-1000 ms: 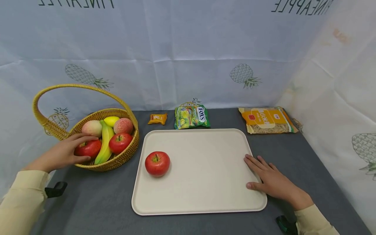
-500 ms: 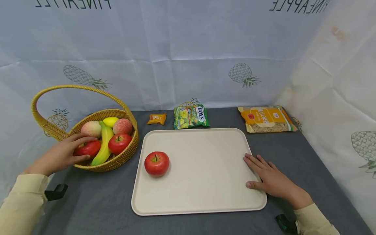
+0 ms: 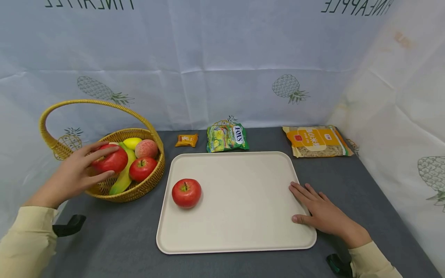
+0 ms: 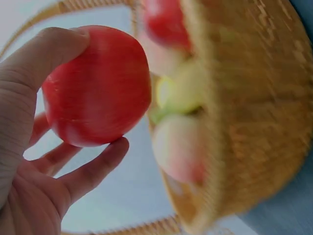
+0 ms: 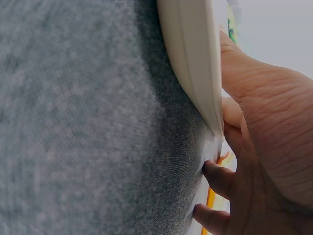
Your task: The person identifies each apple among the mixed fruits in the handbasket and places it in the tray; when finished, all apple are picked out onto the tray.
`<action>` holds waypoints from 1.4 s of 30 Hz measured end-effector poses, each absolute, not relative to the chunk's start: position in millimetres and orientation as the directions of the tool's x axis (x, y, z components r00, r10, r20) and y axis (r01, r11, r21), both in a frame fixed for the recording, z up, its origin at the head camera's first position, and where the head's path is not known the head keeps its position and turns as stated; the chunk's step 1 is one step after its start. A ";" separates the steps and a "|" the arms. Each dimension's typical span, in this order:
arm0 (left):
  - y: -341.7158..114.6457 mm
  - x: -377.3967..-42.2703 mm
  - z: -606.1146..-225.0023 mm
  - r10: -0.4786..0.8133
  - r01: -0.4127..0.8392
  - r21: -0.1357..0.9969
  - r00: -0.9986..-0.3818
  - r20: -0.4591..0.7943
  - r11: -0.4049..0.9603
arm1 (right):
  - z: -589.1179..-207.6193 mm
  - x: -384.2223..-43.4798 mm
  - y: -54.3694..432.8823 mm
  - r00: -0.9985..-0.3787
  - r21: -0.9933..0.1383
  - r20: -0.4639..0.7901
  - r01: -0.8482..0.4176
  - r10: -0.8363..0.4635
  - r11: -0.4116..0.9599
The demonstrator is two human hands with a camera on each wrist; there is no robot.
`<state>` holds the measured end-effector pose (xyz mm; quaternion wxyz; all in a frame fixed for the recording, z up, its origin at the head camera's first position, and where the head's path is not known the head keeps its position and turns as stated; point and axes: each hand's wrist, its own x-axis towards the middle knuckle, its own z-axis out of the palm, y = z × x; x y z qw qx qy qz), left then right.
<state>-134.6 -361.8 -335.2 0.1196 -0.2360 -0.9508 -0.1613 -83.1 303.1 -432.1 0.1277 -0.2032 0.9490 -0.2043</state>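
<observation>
My left hand (image 3: 78, 170) grips a red apple (image 4: 100, 88) between thumb and fingers, lifted at the left side of the yellow wicker basket (image 3: 147, 189). Inside the basket lie a banana (image 3: 121, 181), a yellow fruit (image 3: 132, 143), a peach (image 3: 146, 148) and another red apple (image 3: 143, 169); a paler peach (image 4: 181, 149) shows in the left wrist view. A further red apple (image 3: 186, 193) sits on the left part of the beige tray (image 3: 243, 200). My right hand (image 3: 320, 214) rests with fingers spread on the tray's right edge, thumb on its surface.
Behind the tray lie a small orange packet (image 3: 186, 140), a green FOX'S candy bag (image 3: 227, 138) and, farther right, an orange bag of grain (image 3: 317, 141). The basket's tall handle (image 3: 101, 102) arches above the fruit. A pineapple-print cloth (image 3: 222, 58) hangs at the back.
My left hand has raised the red apple from its place in the basket, up and slightly right, now covering much of the paler peach. The right hand and tray have stayed put.
</observation>
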 end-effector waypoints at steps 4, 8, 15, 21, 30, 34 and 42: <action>-336.3 -132.1 -320.0 0.458 0.549 0.215 -0.814 0.357 0.808 | -432.6 -82.8 304.6 -0.887 -0.435 -0.153 -0.337 -0.437 0.835; -308.1 -130.2 -307.6 0.522 0.638 0.195 -0.740 0.424 0.745 | -433.4 -83.3 304.9 -0.887 -0.431 -0.154 -0.337 -0.436 0.837; -258.2 -129.5 -300.4 0.595 0.741 0.234 -0.653 0.469 0.629 | -432.0 -84.5 303.0 -0.886 -0.428 -0.169 -0.328 -0.431 0.842; -216.3 -130.2 -308.0 0.670 0.803 0.293 -0.594 0.445 0.519 | -434.0 -85.6 301.9 -0.883 -0.429 -0.172 -0.331 -0.436 0.840; -157.9 -134.2 -332.0 0.785 0.838 0.354 -0.526 0.326 0.414 | -433.8 -83.6 302.2 -0.887 -0.437 -0.159 -0.331 -0.434 0.837; -135.0 -138.9 -347.7 0.811 0.836 0.372 -0.515 0.277 0.404 | -433.1 -83.6 301.9 -0.887 -0.440 -0.162 -0.327 -0.432 0.837; -104.0 -143.2 -369.1 0.834 0.824 0.340 -0.527 0.165 0.454 | -433.5 -83.4 302.6 -0.889 -0.449 -0.164 -0.319 -0.428 0.835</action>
